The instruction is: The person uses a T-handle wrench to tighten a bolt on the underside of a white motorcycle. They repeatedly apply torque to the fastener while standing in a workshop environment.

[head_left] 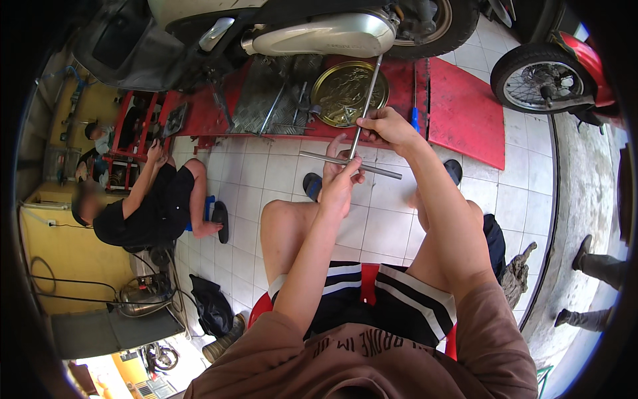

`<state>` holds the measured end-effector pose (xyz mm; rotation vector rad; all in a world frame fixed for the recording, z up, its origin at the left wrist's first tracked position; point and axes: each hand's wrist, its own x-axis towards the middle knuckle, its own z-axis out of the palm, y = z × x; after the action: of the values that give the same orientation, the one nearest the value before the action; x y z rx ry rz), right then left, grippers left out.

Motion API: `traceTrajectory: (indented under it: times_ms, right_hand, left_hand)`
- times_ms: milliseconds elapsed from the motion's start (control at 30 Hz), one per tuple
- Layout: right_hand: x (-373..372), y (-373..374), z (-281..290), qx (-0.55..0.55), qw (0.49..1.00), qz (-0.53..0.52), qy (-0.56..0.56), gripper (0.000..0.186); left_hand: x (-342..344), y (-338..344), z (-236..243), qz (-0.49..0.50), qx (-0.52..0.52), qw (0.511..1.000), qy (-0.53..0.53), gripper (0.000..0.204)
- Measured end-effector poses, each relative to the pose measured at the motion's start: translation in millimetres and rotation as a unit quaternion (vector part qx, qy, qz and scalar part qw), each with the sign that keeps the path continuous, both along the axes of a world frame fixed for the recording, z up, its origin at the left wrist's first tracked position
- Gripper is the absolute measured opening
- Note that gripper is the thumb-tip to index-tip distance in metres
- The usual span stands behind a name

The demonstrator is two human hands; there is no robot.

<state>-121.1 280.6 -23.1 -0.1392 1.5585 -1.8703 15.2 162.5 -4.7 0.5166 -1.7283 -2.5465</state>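
My left hand (343,179) grips a long steel T-handle wrench (387,173) where its crossbar meets the shaft, with one finger raised. Higher up the shaft, my right hand (381,126) is closed around the rod. The shaft's far end reaches the underside of the silver engine cover (316,36) of a scooter at the top. Behind the rod, on a red lift platform (465,112), lie a round gold-coloured metal tray (332,93) and a blue-handled screwdriver (414,118).
A person in black (149,206) sits at the left by the lift, another (100,136) behind. Steel bars lie on a tread plate (252,100). A red motorcycle's wheel (525,83) is upper right, two legs (601,269) far right, a black bag (211,306) lower left.
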Motion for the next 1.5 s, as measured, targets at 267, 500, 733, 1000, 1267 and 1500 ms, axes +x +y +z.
traceTrajectory:
  times_ms: [267,500,733,1000,1267,1500]
  right_hand:
    - [2.1,-2.8,1.0,0.083,0.996,0.021,0.005,0.015]
    - [6.7,-4.7,1.0,0.198,0.972,0.110,0.061,0.018]
    - [1.5,-1.6,-18.4,0.295,0.929,0.176,0.139,0.045]
    - [-24.7,46.0,2.1,0.391,0.895,0.000,0.215,0.042]
    - [-36.7,70.8,-9.9,0.422,0.894,-0.021,0.146,0.048]
    - [-37.3,65.9,-10.1,0.435,0.892,-0.020,0.122,0.051]
  left_hand:
    - [4.6,-3.5,-14.3,-0.012,-0.098,0.994,-0.046,0.054]
    - [21.2,4.5,-40.9,-0.050,-0.051,0.977,-0.202,0.021]
    - [41.9,8.6,-45.5,-0.404,-0.332,0.816,-0.248,0.042]
    - [-90.3,-59.4,-42.4,-0.346,-0.774,0.513,-0.138,0.030]
    - [-204.0,-80.5,-117.6,-0.243,-0.820,0.517,-0.014,0.035]
    - [-219.9,-81.7,-128.2,-0.166,-0.838,0.519,0.017,0.029]
